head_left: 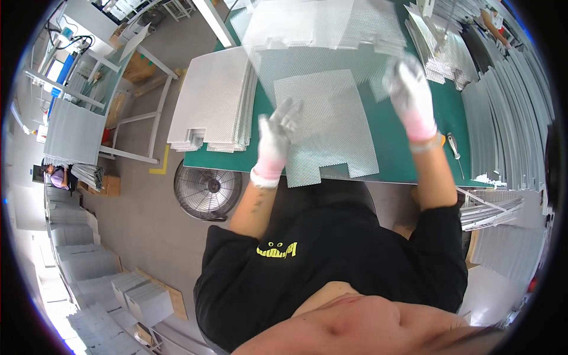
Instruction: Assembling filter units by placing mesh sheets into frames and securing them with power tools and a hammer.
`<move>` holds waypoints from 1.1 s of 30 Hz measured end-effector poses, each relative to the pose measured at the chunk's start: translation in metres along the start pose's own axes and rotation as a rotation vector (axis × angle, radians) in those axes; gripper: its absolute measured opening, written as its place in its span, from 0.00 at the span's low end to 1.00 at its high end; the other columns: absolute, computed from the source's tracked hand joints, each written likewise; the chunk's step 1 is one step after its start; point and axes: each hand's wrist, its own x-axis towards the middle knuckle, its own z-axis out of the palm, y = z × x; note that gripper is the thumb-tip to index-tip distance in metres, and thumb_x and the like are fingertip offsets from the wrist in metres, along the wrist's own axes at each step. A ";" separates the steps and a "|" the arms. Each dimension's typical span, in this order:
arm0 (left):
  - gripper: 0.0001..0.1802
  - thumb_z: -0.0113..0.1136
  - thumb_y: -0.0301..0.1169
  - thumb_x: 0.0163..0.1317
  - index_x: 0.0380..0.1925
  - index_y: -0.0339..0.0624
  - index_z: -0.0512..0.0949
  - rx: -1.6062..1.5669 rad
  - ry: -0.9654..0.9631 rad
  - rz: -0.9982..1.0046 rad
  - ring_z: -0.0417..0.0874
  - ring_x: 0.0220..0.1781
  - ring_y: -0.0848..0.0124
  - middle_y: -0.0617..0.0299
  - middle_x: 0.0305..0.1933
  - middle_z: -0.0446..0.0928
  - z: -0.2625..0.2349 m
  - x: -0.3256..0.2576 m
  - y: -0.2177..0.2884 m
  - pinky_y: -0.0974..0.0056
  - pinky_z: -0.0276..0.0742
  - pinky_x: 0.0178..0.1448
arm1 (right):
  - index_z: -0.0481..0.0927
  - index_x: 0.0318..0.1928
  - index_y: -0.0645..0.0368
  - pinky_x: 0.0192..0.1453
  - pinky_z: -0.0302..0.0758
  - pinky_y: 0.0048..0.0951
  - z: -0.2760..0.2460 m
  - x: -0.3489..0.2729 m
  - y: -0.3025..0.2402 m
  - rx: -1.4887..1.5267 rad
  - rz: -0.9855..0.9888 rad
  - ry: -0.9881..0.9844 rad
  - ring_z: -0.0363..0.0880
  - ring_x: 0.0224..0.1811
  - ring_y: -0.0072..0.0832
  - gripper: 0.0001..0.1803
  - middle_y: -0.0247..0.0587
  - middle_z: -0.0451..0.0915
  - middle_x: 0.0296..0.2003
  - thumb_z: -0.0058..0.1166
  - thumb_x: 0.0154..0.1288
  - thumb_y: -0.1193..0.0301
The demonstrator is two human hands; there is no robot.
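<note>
A pale metal mesh sheet (325, 127) with a notch in its near edge lies on the green table (269, 161) in front of me. My left hand (279, 133), in a white and grey glove, is at this sheet's left edge with its fingers apart. My right hand (410, 92), gloved the same way, is raised over the table on the right. Its blurred fingers look closed at the corner of a second mesh sheet (307, 68), smeared by motion and see-through above the first. The exact grip at the fingertips is hard to see.
Stacked notched mesh sheets (216, 94) stand at the table's left; more sheets (319, 23) lie at the back. Another stack (435, 50) is at the back right. A screwdriver (454, 148) lies near the right edge. A floor fan (208, 188) stands below left.
</note>
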 end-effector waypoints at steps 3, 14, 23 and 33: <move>0.39 0.52 0.45 0.76 0.76 0.34 0.51 0.261 -0.021 0.079 0.86 0.50 0.61 0.39 0.72 0.66 0.026 -0.042 0.028 0.56 0.83 0.57 | 0.60 0.72 0.64 0.46 0.78 0.22 -0.014 -0.074 0.017 -0.429 0.094 0.080 0.80 0.42 0.21 0.37 0.40 0.80 0.47 0.62 0.66 0.75; 0.41 0.69 0.31 0.60 0.72 0.35 0.63 1.529 -0.051 0.264 0.83 0.43 0.61 0.53 0.45 0.80 0.017 -0.091 0.012 0.61 0.79 0.50 | 0.77 0.62 0.61 0.48 0.77 0.31 -0.017 -0.149 0.025 -1.228 0.027 -0.107 0.79 0.39 0.34 0.27 0.45 0.79 0.40 0.58 0.61 0.74; 0.40 0.71 0.41 0.58 0.67 0.33 0.67 1.718 -0.038 0.185 0.80 0.41 0.54 0.51 0.39 0.75 0.007 -0.086 0.000 0.55 0.78 0.47 | 0.78 0.60 0.57 0.50 0.78 0.36 -0.029 -0.128 0.045 -1.352 -0.011 -0.175 0.81 0.41 0.43 0.25 0.49 0.81 0.41 0.62 0.62 0.68; 0.40 0.70 0.41 0.58 0.67 0.33 0.67 1.809 -0.048 0.092 0.81 0.44 0.54 0.51 0.41 0.77 -0.002 -0.081 -0.006 0.55 0.79 0.47 | 0.77 0.62 0.53 0.47 0.79 0.38 -0.038 -0.131 0.062 -1.449 -0.013 -0.216 0.81 0.41 0.44 0.26 0.47 0.79 0.40 0.62 0.63 0.64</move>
